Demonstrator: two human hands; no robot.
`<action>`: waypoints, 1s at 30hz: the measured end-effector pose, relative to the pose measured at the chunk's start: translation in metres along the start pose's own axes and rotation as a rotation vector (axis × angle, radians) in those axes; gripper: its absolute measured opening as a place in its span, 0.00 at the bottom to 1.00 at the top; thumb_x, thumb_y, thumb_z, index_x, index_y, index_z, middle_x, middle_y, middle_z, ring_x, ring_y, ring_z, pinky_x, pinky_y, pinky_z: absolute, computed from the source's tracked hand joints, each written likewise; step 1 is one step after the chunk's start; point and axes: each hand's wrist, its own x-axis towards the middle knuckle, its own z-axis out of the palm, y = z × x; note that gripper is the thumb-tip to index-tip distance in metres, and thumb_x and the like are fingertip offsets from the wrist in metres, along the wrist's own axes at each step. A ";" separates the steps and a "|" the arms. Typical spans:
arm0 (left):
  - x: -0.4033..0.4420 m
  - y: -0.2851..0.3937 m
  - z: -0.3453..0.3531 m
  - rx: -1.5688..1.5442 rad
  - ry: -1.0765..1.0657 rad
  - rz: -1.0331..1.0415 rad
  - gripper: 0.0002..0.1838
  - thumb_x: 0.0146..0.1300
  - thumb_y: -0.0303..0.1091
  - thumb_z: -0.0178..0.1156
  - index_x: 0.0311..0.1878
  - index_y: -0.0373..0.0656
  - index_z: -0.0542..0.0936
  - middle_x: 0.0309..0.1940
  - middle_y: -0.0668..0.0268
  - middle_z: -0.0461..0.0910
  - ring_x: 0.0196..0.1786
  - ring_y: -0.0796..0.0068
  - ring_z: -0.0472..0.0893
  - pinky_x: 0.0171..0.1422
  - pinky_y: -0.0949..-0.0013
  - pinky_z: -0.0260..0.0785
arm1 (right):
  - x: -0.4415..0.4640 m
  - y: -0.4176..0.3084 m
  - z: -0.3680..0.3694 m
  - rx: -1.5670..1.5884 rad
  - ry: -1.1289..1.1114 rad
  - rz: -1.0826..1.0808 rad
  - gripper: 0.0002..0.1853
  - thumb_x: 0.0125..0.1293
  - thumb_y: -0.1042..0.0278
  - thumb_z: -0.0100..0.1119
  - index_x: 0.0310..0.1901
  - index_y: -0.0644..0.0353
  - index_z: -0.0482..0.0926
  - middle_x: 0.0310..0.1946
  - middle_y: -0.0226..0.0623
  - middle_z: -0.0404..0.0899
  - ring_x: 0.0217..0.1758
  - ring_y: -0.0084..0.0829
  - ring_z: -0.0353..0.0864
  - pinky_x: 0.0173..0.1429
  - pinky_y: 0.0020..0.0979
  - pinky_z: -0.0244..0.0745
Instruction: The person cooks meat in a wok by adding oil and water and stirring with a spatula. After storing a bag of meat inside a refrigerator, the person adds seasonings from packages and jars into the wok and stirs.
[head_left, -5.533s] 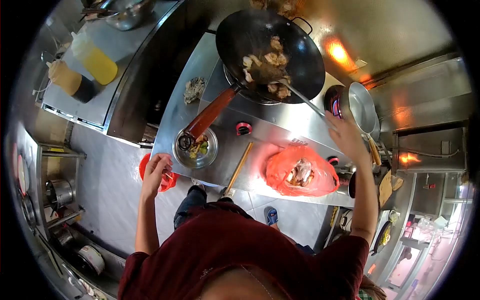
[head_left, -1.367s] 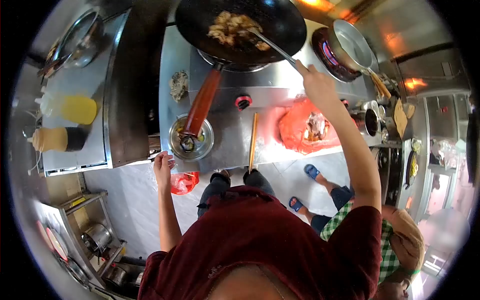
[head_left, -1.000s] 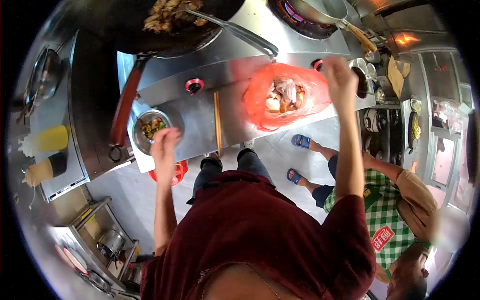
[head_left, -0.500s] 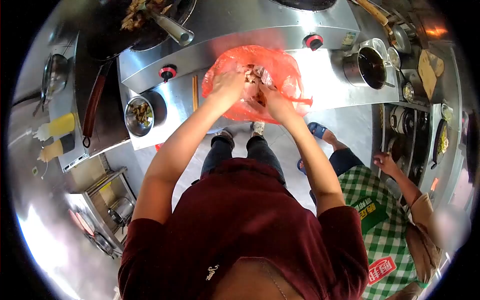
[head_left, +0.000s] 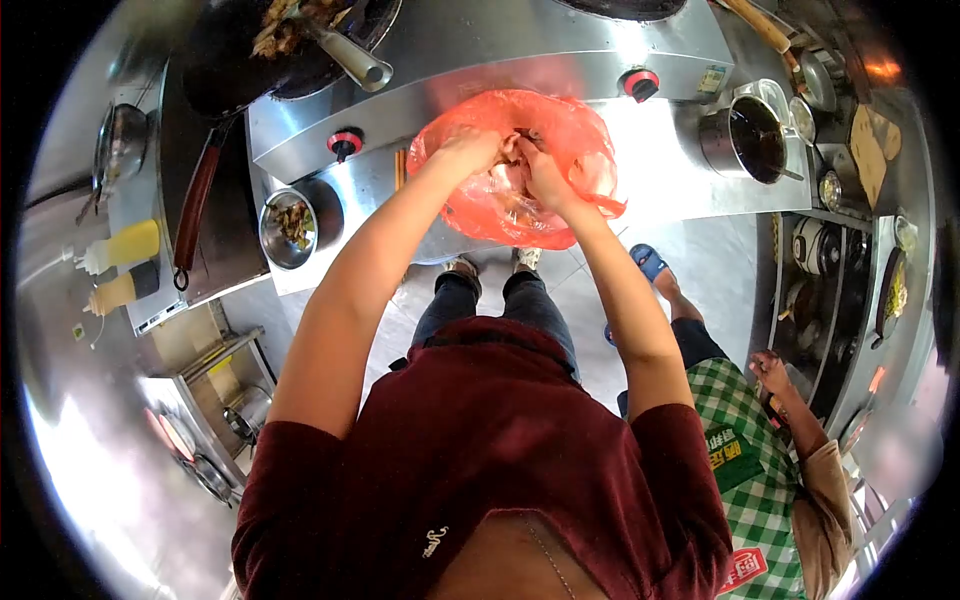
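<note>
A red plastic bag lies open at the counter's edge in front of me, its film spread wide. Brownish and pinkish pieces that look like meat show inside it. My left hand reaches in from the left, fingers bent inward and closed at the middle. From the right, my right hand meets it, thumb and fingers pinched together. Between the fingertips of both hands is a small piece of what looks like meat; its outline is partly hidden.
A metal bowl of food and chopsticks stand left of the bag. To the right is a pot of dark liquid. A wok with a ladle sits on the stove. A co-worker in a green checked apron stands close on my right.
My hands have drawn closer together over the bag's contents, and the right fingers have come up to the left ones. The co-worker has shifted slightly, and the view has moved a little.
</note>
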 end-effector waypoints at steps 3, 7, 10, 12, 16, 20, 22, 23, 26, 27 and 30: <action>0.016 -0.026 0.032 -0.143 0.089 0.021 0.13 0.57 0.39 0.50 0.41 0.44 0.79 0.40 0.52 0.78 0.45 0.56 0.77 0.49 0.60 0.67 | 0.012 0.052 -0.006 -0.371 -0.073 -0.172 0.11 0.53 0.80 0.53 0.40 0.68 0.71 0.33 0.38 0.74 0.38 0.28 0.73 0.45 0.26 0.68; -0.030 -0.011 -0.015 -0.630 0.259 0.162 0.18 0.60 0.44 0.50 0.44 0.40 0.78 0.38 0.50 0.78 0.42 0.62 0.78 0.47 0.67 0.67 | 0.009 0.012 -0.011 -0.382 -0.083 0.021 0.14 0.51 0.80 0.56 0.42 0.67 0.71 0.32 0.39 0.75 0.37 0.30 0.74 0.45 0.29 0.69; -0.029 -0.029 -0.005 -0.857 -0.081 0.142 0.18 0.63 0.44 0.49 0.47 0.39 0.74 0.38 0.62 0.78 0.40 0.76 0.74 0.44 0.71 0.66 | 0.011 -0.017 -0.007 -0.412 -0.150 0.136 0.18 0.49 0.74 0.60 0.44 0.66 0.72 0.36 0.43 0.76 0.40 0.36 0.76 0.47 0.32 0.69; -0.029 -0.034 0.000 -0.838 -0.049 0.108 0.18 0.64 0.43 0.48 0.46 0.38 0.75 0.36 0.66 0.78 0.39 0.79 0.73 0.43 0.73 0.66 | 0.008 -0.042 -0.005 -0.501 -0.200 0.113 0.20 0.48 0.72 0.62 0.44 0.65 0.72 0.38 0.44 0.77 0.41 0.39 0.76 0.47 0.33 0.70; -0.030 -0.030 0.000 -0.470 -0.014 -0.031 0.18 0.60 0.42 0.52 0.45 0.37 0.75 0.38 0.58 0.79 0.42 0.67 0.77 0.44 0.67 0.67 | 0.008 -0.029 0.000 -0.408 -0.223 0.057 0.20 0.46 0.70 0.62 0.43 0.65 0.73 0.33 0.46 0.77 0.37 0.40 0.78 0.43 0.35 0.72; -0.052 -0.005 0.004 -0.016 0.029 -0.087 0.18 0.54 0.39 0.56 0.45 0.36 0.74 0.41 0.50 0.77 0.47 0.54 0.76 0.46 0.61 0.69 | -0.001 -0.015 -0.011 -0.321 -0.243 0.048 0.20 0.44 0.72 0.61 0.42 0.64 0.73 0.31 0.47 0.77 0.36 0.40 0.77 0.42 0.35 0.71; -0.054 -0.007 0.021 0.122 0.084 -0.025 0.21 0.52 0.34 0.57 0.49 0.38 0.71 0.43 0.51 0.76 0.48 0.55 0.76 0.49 0.59 0.69 | -0.010 -0.013 -0.013 -0.642 -0.290 0.016 0.24 0.45 0.69 0.61 0.47 0.62 0.71 0.38 0.45 0.76 0.43 0.40 0.76 0.44 0.37 0.72; -0.059 -0.005 0.024 0.183 0.056 -0.024 0.22 0.51 0.34 0.57 0.51 0.39 0.70 0.44 0.52 0.76 0.49 0.55 0.76 0.50 0.58 0.69 | -0.017 -0.031 -0.007 -0.816 -0.245 -0.106 0.24 0.46 0.68 0.61 0.48 0.61 0.70 0.39 0.44 0.76 0.46 0.40 0.75 0.45 0.37 0.72; -0.067 0.006 0.006 0.245 -0.106 -0.094 0.24 0.51 0.31 0.57 0.54 0.42 0.68 0.46 0.53 0.74 0.51 0.57 0.74 0.52 0.57 0.68 | -0.010 -0.044 0.000 -0.994 -0.296 -0.120 0.23 0.49 0.62 0.58 0.48 0.62 0.70 0.44 0.44 0.74 0.52 0.42 0.71 0.52 0.39 0.68; -0.070 0.009 0.000 0.245 -0.175 -0.127 0.25 0.50 0.30 0.57 0.54 0.43 0.68 0.46 0.53 0.74 0.52 0.58 0.74 0.52 0.57 0.67 | -0.005 -0.044 0.002 -0.969 -0.301 -0.129 0.21 0.50 0.63 0.57 0.45 0.64 0.71 0.43 0.47 0.74 0.52 0.44 0.70 0.55 0.40 0.66; -0.062 0.001 0.010 0.204 0.277 0.052 0.19 0.52 0.28 0.54 0.50 0.41 0.70 0.43 0.56 0.76 0.46 0.61 0.78 0.46 0.60 0.70 | -0.005 -0.042 0.000 -0.882 -0.257 -0.247 0.18 0.54 0.62 0.53 0.43 0.65 0.72 0.42 0.48 0.74 0.48 0.45 0.72 0.54 0.40 0.66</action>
